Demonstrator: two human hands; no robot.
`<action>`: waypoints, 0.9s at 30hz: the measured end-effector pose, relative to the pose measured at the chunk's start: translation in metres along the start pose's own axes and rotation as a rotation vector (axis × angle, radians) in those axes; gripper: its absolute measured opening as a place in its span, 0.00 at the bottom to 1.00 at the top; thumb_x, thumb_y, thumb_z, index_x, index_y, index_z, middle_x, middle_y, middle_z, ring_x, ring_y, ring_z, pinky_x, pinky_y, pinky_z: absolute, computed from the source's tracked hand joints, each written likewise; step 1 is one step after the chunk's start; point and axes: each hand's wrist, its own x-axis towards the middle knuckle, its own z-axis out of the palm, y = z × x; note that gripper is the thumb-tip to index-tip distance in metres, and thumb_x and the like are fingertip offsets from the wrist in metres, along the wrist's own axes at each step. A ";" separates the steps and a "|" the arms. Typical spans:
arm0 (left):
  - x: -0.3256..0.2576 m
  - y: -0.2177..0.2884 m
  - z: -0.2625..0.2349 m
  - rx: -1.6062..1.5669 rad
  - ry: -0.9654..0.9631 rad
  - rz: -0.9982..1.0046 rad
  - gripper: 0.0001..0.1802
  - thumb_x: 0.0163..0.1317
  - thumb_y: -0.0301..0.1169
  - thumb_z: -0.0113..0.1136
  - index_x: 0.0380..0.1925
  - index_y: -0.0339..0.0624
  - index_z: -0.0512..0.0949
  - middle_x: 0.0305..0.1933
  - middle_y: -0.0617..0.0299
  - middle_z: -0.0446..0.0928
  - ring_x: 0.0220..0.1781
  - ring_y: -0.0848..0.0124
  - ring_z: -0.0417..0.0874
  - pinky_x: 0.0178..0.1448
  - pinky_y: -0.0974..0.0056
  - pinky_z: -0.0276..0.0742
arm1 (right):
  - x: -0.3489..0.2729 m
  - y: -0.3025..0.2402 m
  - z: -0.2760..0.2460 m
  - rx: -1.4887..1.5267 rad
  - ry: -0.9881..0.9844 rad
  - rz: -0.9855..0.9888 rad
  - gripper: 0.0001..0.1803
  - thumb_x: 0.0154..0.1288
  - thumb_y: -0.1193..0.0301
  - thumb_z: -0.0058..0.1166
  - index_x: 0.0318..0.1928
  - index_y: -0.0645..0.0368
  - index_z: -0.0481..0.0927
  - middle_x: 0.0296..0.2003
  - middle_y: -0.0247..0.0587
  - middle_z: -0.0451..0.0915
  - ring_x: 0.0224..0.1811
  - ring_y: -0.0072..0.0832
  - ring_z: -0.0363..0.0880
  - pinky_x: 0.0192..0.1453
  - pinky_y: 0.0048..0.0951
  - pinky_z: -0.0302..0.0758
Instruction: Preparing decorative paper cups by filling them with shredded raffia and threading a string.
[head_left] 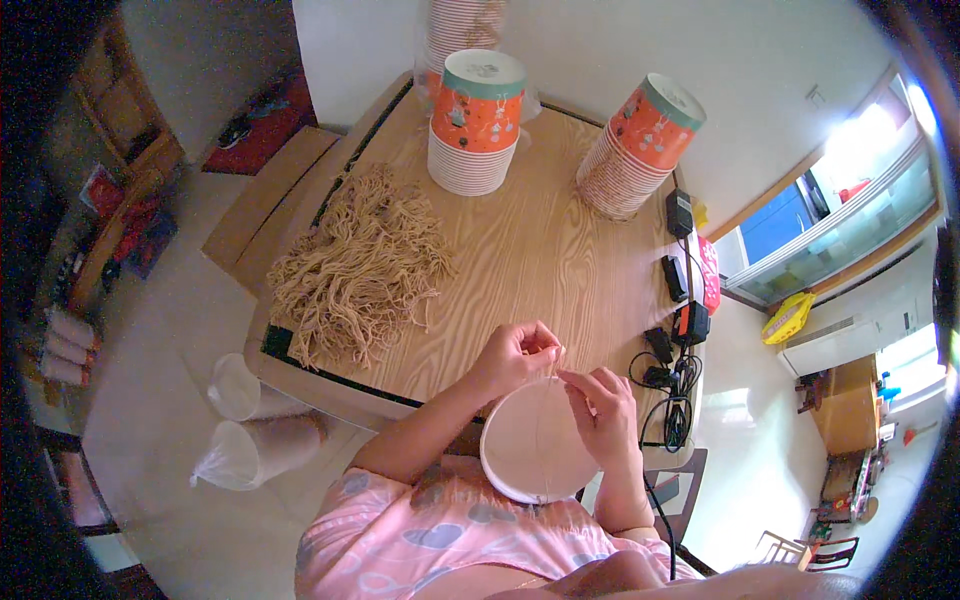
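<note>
A white paper bucket (525, 445) rests in front of my body at the table's near edge, its round opening facing up towards me. A thin beige string (545, 415) runs across that opening from the near rim to the far rim. My left hand (518, 357) is closed, pinching the string's end just beyond the far rim. Along the bucket's right side lies my right hand (607, 408), its thumb and fingers closed at the rim beside the string. The exact grip of the right fingertips is partly hidden.
A tangled heap of beige strings (360, 265) covers the table's left. Farther back stand upside-down stacks of orange-and-green paper buckets (475, 125) (645, 140). Black adapters and coiled cables (678, 395) line the right edge. Wrapped bucket stacks (265, 450) lie on the floor at left.
</note>
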 end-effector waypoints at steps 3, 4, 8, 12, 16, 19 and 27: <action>-0.001 0.005 0.000 0.012 -0.010 -0.005 0.04 0.55 0.26 0.59 0.28 0.38 0.77 0.24 0.70 0.75 0.25 0.84 0.72 0.30 0.76 0.69 | 0.003 0.000 0.004 -0.023 0.041 -0.033 0.12 0.58 0.73 0.52 0.44 0.55 0.79 0.23 0.38 0.71 0.26 0.33 0.71 0.34 0.33 0.63; -0.001 0.005 0.000 0.012 -0.011 -0.005 0.04 0.55 0.26 0.59 0.28 0.38 0.77 0.24 0.70 0.75 0.25 0.84 0.72 0.30 0.76 0.69 | 0.003 -0.001 0.005 -0.023 0.042 -0.032 0.12 0.58 0.73 0.52 0.44 0.55 0.79 0.23 0.38 0.71 0.26 0.33 0.71 0.34 0.33 0.63; -0.002 0.008 0.000 0.010 -0.020 0.002 0.04 0.55 0.27 0.60 0.27 0.38 0.77 0.24 0.70 0.75 0.26 0.84 0.72 0.31 0.76 0.70 | 0.003 -0.002 0.007 -0.022 0.050 0.031 0.12 0.59 0.72 0.51 0.44 0.55 0.79 0.24 0.38 0.71 0.27 0.34 0.71 0.34 0.33 0.63; -0.003 0.011 0.001 0.038 -0.079 0.003 0.05 0.55 0.28 0.60 0.27 0.38 0.77 0.25 0.70 0.75 0.27 0.84 0.72 0.32 0.75 0.70 | 0.009 -0.003 0.007 -0.014 0.064 0.042 0.08 0.58 0.71 0.53 0.39 0.57 0.79 0.23 0.40 0.71 0.24 0.35 0.71 0.33 0.33 0.64; -0.003 0.010 0.001 0.079 -0.082 0.002 0.05 0.55 0.28 0.60 0.28 0.38 0.77 0.25 0.70 0.75 0.27 0.84 0.72 0.32 0.75 0.70 | 0.016 0.008 0.010 0.100 0.032 0.115 0.06 0.56 0.73 0.56 0.35 0.59 0.78 0.23 0.39 0.73 0.22 0.29 0.71 0.31 0.28 0.66; -0.003 0.009 -0.003 0.043 -0.113 -0.015 0.05 0.55 0.28 0.60 0.28 0.38 0.77 0.25 0.70 0.75 0.27 0.84 0.72 0.32 0.75 0.70 | 0.022 0.017 0.011 0.393 -0.051 0.270 0.05 0.55 0.73 0.58 0.34 0.58 0.79 0.24 0.37 0.76 0.24 0.29 0.74 0.32 0.29 0.71; 0.001 0.006 -0.006 -0.033 -0.104 -0.081 0.04 0.57 0.27 0.58 0.29 0.37 0.76 0.26 0.70 0.75 0.28 0.84 0.72 0.34 0.75 0.70 | 0.033 0.032 0.008 0.529 -0.112 0.149 0.04 0.54 0.76 0.59 0.31 0.62 0.79 0.26 0.35 0.77 0.25 0.21 0.72 0.32 0.23 0.71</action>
